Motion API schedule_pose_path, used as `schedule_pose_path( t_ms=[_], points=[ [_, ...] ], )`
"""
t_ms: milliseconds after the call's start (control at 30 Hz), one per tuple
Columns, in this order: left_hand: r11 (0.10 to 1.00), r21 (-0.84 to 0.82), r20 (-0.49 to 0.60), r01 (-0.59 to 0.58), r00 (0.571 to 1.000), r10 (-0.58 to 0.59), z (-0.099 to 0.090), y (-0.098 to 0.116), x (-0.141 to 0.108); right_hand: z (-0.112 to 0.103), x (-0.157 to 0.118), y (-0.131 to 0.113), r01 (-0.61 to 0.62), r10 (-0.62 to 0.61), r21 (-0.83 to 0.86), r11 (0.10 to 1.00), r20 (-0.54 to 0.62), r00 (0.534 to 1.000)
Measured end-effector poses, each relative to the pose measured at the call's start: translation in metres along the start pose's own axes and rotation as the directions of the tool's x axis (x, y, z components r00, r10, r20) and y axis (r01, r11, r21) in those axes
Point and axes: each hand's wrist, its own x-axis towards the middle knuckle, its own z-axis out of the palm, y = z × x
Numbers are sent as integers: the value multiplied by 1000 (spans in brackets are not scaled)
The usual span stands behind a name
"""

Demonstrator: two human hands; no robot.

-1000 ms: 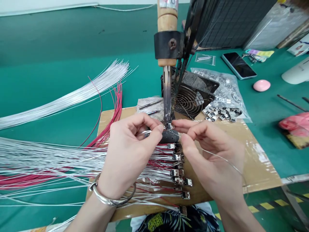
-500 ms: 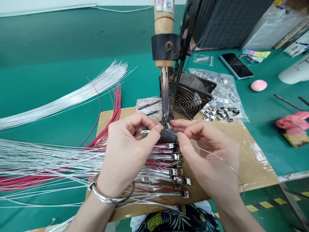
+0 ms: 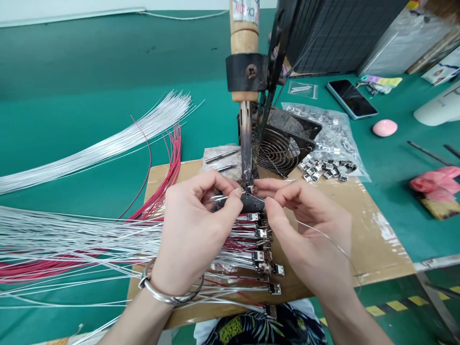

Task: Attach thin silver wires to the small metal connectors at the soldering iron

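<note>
My left hand (image 3: pixel 199 230) is closed, pinching thin white wire (image 3: pixel 218 198) between thumb and index finger below the soldering iron's tip. My right hand (image 3: pixel 309 235) is closed too. Between its thumb and fingers runs a strand of solder wire (image 3: pixel 325 234), its end reaching left towards the tip. At the right index fingertip a small metal USB connector (image 3: pixel 253 189) sits directly under the soldering iron (image 3: pixel 246 139), which hangs upright in a clamp. Fingers partly hide the joint between wire and connector. Finished-looking connectors with wires (image 3: pixel 263 234) lie in a column below my hands.
Bundles of white wires (image 3: pixel 108 148) and red wires (image 3: pixel 174 153) lie left. Behind the iron is a black fan (image 3: pixel 278 151). Loose connectors (image 3: pixel 325 168) and a bag of connectors (image 3: pixel 334 124) lie right, near a phone (image 3: pixel 351 98). Cardboard (image 3: pixel 373 239) covers the work area.
My left hand has shifted slightly to the right, along with the wire it pinches. The right hand stays almost in place, still holding the solder wire.
</note>
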Motion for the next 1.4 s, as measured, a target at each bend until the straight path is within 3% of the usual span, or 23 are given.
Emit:
schedule_pose_path(
  t_ms=[800, 1400],
  points=[
    [999, -41, -20, 5, 1000, -5, -4, 3, 0, 3, -1, -2, 16, -16, -27, 1000, -20, 1000],
    [998, 62, -11, -4, 1000, 5, -2, 2, -2, 2, -1, -2, 2, -3, -54, 999, -14, 1000]
  ],
)
